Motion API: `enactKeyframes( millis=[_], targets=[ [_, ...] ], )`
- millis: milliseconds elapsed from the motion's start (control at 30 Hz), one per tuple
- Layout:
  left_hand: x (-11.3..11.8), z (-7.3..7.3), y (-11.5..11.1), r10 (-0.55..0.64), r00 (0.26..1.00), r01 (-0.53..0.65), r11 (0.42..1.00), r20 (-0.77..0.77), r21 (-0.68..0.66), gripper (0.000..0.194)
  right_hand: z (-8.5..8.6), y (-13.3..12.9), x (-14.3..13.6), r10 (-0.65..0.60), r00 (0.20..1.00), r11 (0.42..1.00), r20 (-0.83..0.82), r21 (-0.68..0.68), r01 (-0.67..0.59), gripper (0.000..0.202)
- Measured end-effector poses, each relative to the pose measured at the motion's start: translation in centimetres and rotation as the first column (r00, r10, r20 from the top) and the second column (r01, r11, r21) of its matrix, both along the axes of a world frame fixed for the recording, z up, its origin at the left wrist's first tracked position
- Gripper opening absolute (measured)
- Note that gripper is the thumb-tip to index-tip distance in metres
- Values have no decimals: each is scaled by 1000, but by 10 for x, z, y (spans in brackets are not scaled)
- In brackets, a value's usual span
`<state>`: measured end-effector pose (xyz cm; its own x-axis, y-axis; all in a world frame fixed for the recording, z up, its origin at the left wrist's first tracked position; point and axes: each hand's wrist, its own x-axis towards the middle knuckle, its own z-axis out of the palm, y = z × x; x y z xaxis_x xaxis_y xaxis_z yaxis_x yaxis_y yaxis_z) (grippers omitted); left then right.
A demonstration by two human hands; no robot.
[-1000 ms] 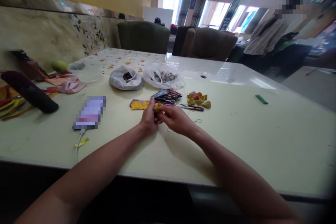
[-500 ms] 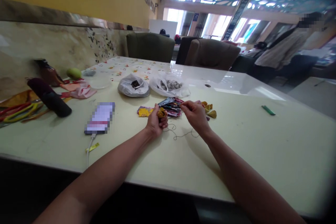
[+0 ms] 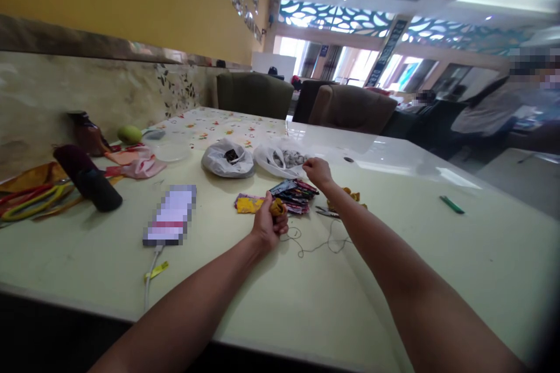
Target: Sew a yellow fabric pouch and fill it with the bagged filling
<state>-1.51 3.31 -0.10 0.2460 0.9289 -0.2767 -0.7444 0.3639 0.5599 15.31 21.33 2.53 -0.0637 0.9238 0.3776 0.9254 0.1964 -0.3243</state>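
My left hand [image 3: 268, 222] is closed round a small mustard-yellow fabric piece [image 3: 277, 207]. Farther forward, my right hand [image 3: 317, 171] is raised with its fingers pinched, beside the white bag of greyish stuffing [image 3: 289, 158]; what they hold is too small to make out. A dark thread [image 3: 306, 249] curls on the table below the hands. Between the hands lie a stack of dark patterned fabric [image 3: 294, 193] and a yellow and purple piece [image 3: 248, 204]. Scissors [image 3: 327, 212] and more mustard pieces [image 3: 350, 193] are partly behind my right forearm.
Left on the table [image 3: 227, 285] are a phone [image 3: 171, 213] with a cable, a dark cylinder [image 3: 90, 180], a brown bottle [image 3: 87, 133], a green fruit [image 3: 129, 134] and cloth. Another white bag [image 3: 227, 158] stands mid-table; a green object [image 3: 451, 204] lies right. A person is at far right.
My right hand has moved forward and up, away from my left hand, uncovering the scissors. My left hand still holds the mustard piece. The view has tilted up slightly.
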Motion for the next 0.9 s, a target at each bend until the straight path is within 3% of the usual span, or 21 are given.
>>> enactKeyframes(
  millis=[267,400,600,900],
  targets=[
    [1,-2,1,-10,1000,9,1000,-25,-22,67,-7,55,-7,-140,990,988,34,-59,142,30],
    [2,-2,1,-16,1000,15,999,-22,-44,67,-17,71,-6,-148,989,985,12,-84,148,32],
    [2,0,1,-16,1000,15,998,-24,-64,67,-26,79,-5,-148,986,987,-81,-76,142,21],
    [2,-1,0,-14,999,12,999,-36,-36,68,-15,74,8,-155,890,988,-429,-54,146,17]
  ],
)
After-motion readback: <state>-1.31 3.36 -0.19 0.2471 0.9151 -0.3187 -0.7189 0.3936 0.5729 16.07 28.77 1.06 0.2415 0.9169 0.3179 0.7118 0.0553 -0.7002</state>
